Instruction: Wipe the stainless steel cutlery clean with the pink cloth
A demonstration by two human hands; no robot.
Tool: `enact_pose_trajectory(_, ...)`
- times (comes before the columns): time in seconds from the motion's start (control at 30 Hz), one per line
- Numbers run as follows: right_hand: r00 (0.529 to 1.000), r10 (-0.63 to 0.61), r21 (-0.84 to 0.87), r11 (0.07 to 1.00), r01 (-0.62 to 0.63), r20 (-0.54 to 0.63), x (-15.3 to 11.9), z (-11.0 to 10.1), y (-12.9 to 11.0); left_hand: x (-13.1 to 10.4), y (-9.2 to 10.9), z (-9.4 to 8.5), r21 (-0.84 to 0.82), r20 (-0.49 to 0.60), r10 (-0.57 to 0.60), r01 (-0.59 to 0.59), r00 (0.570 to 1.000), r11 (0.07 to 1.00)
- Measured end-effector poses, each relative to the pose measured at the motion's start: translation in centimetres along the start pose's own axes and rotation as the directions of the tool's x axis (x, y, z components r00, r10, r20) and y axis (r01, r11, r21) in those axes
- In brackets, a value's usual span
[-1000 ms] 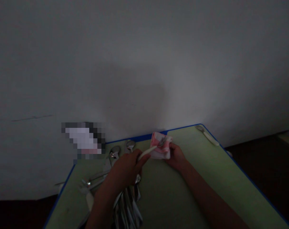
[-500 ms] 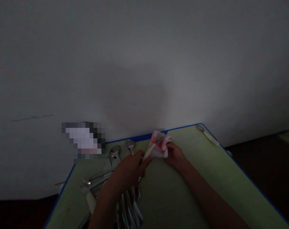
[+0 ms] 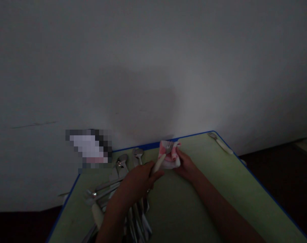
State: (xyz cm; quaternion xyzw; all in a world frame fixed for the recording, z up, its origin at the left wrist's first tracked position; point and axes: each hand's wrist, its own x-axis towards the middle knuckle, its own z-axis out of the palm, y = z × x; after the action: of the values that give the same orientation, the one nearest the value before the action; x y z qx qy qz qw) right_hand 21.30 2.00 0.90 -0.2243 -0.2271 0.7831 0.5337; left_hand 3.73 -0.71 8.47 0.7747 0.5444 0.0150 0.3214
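Fork with a pale handle held against a folded pink-and-white cloth

Nearest, a loose heap of shiny metal cutlery lies on a pale green table with a blue rim, partly hidden under the person's left forearm. Just beside that forearm rests a utensil with a thick cream handle, its far end among metal pieces.

Beyond, the left hand grips the fork by its smooth, off-white handle. The fork tilts up and away, its grey metal head and tines showing against the cloth. The right hand holds the cloth from its right side, fingers closed on it; the fabric is bunched, with pink patches over white. Fork and cloth are above the table, toward its far side.

Farther left, two rounded metal spoons lie near the far rim, close to a pixelated object whose identity cannot be told. At the far right corner lies a second pale-handled fork. Behind everything rises a plain grey wall with a soft shadow.
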Motion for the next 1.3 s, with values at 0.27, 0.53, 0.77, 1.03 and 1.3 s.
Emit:
enact_pose_trajectory(0.27, 0.998, 0.007, -0.046, 0.999, -0.01, -0.057, 0.2, -1.0, 0.6, -0.1, 0.1, 0.0, 0.022, 0.026, 0.005, -0.005, 1.0, 1.0)
enact_pose_trajectory(0.53, 0.997, -0.016, -0.034, 0.999, 0.014, -0.072, 0.0, -0.8, 0.3, -0.4, 0.3, 0.2, 0.005, -0.012, 0.054, -0.054, 0.998, 0.999)
enact_pose_trajectory(0.77, 0.992, -0.049, -0.02, 0.999, 0.047, -0.118, 0.3, -1.4, 0.3, -0.5, 0.2, 0.0, 0.015, -0.029, 0.102, -0.102, 0.994, 0.995)
enact_pose_trajectory(1.03, 0.994, -0.058, -0.043, 0.998, 0.054, -0.095, 0.3, -1.2, 0.2, -0.2, 0.1, 0.0, 0.008, -0.001, 0.049, -0.049, 0.999, 0.999)
enact_pose_trajectory(1.3, 0.997, 0.075, -0.084, 0.994, -0.076, -0.015, -0.2, -1.1, 0.6, 0.2, -0.3, 0.6, 0.032, -0.006, 0.049, -0.049, 0.999, 0.998)
